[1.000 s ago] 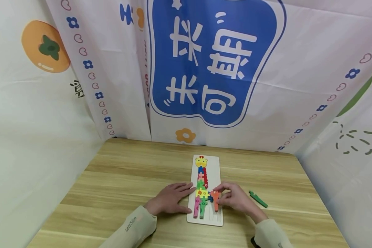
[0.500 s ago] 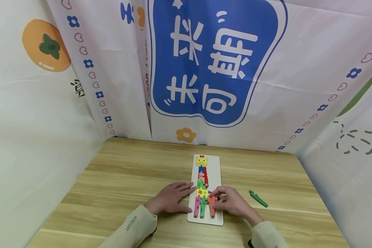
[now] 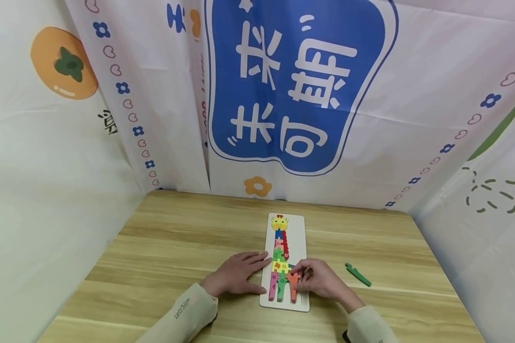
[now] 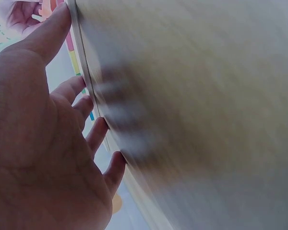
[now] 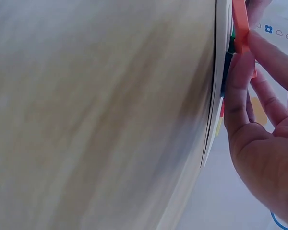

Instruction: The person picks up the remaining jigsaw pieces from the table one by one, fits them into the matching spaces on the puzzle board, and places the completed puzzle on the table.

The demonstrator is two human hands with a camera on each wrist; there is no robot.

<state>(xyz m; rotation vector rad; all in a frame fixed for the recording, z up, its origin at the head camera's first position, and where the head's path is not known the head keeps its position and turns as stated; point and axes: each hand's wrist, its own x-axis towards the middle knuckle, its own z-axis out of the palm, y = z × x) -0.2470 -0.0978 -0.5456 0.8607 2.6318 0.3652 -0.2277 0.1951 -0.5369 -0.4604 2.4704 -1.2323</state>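
Note:
A white puzzle board (image 3: 298, 238) lies on the table, bearing a giraffe made of coloured pieces. My right hand (image 3: 319, 280) pinches an orange puzzle piece (image 3: 293, 290) over the board's lower part, right of a green leg piece (image 3: 281, 288) and a pink leg piece (image 3: 272, 287). In the right wrist view the orange piece (image 5: 240, 24) stands up from the board between thumb and fingers. A dark blue piece (image 5: 226, 72) sits by those fingertips. My left hand (image 3: 238, 275) rests with spread, straight fingers along the board's left edge, thumb at its lower corner.
A loose green puzzle piece (image 3: 358, 275) lies on the wooden table (image 3: 176, 238), to the right of the board and beyond my right hand. A white printed cloth (image 3: 176, 152) hangs behind the table and along both sides.
My right hand has carried the orange piece left and slightly down, next to the green leg piece; over the last half second it has barely shifted. The left hand stays in place.

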